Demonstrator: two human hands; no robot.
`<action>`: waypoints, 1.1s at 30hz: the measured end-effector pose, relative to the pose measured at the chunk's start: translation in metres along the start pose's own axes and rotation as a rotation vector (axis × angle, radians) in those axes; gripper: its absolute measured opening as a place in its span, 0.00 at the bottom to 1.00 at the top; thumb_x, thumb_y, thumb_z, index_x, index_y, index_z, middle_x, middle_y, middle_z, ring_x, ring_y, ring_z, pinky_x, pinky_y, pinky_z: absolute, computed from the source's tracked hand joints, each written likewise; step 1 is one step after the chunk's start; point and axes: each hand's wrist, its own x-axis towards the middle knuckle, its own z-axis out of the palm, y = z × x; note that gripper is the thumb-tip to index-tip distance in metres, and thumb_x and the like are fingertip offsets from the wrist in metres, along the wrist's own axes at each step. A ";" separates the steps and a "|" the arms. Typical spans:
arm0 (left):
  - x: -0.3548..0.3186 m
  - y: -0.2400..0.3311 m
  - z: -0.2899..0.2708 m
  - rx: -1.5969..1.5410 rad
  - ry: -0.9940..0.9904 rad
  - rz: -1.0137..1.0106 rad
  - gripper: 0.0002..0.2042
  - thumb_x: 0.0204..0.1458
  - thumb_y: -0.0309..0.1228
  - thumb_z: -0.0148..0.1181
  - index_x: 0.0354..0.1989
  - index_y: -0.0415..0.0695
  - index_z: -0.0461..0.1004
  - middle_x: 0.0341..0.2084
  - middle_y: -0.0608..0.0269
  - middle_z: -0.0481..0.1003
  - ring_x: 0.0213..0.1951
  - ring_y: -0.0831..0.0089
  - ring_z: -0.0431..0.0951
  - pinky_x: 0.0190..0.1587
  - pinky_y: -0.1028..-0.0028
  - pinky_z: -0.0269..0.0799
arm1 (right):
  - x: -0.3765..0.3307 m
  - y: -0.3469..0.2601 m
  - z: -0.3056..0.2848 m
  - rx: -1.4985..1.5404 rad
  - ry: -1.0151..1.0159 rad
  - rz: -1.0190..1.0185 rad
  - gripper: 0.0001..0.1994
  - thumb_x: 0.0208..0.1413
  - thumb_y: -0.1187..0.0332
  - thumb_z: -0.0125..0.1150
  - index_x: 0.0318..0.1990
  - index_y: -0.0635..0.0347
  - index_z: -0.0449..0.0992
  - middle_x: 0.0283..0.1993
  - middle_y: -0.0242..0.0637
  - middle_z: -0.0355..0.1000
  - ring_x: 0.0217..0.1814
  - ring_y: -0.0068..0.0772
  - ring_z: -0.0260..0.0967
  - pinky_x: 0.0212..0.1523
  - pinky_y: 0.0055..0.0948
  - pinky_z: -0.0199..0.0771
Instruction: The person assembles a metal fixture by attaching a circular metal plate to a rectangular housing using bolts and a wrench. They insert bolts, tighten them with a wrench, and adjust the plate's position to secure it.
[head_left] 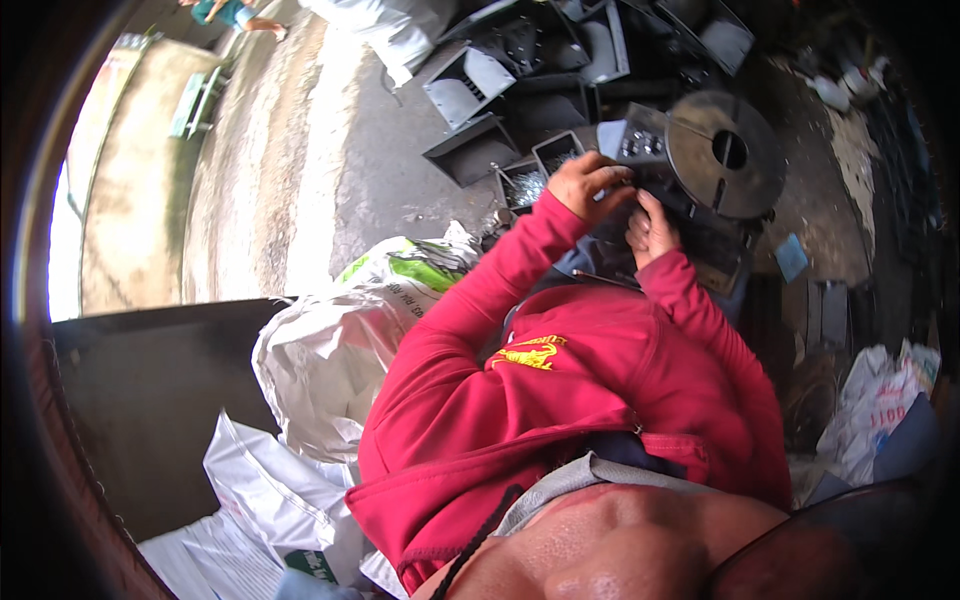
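while red sleeves stretch forward, a dark metal part (655,165) is held beside a round metal disc (725,150); the left hand (590,185) is curled over it, the right hand (650,228) closed on its lower edge.

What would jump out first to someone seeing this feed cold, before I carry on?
The red sleeves fill the centre, both reaching up to a dark metal part with a round slotted disc at upper right. The left hand grips the part's near edge; the right hand presses just below it. Open dark metal boxes crowd the concrete floor above, and white woven sacks lie at left.
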 end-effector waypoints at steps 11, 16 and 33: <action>-0.002 -0.009 -0.006 0.112 -0.048 0.062 0.08 0.44 0.32 0.66 0.32 0.45 0.78 0.26 0.63 0.72 0.27 0.63 0.74 0.30 0.69 0.70 | -0.003 -0.001 0.005 -0.049 0.013 0.038 0.18 0.53 0.55 0.60 0.18 0.46 0.60 0.12 0.20 0.49 0.10 0.16 0.42 0.13 0.20 0.42; -0.017 0.010 0.015 -0.021 0.129 -0.359 0.08 0.44 0.33 0.67 0.30 0.44 0.77 0.25 0.61 0.72 0.27 0.65 0.74 0.27 0.71 0.71 | -0.004 -0.005 0.012 -0.087 0.043 0.023 0.22 0.54 0.54 0.59 0.15 0.45 0.56 0.11 0.20 0.48 0.10 0.15 0.41 0.13 0.21 0.42; -0.020 0.006 0.012 0.005 0.091 -0.232 0.09 0.44 0.32 0.66 0.34 0.45 0.77 0.25 0.62 0.71 0.27 0.63 0.75 0.28 0.69 0.71 | -0.001 -0.002 0.003 -0.023 -0.032 0.052 0.11 0.54 0.58 0.60 0.25 0.47 0.65 0.14 0.19 0.50 0.11 0.13 0.41 0.13 0.19 0.41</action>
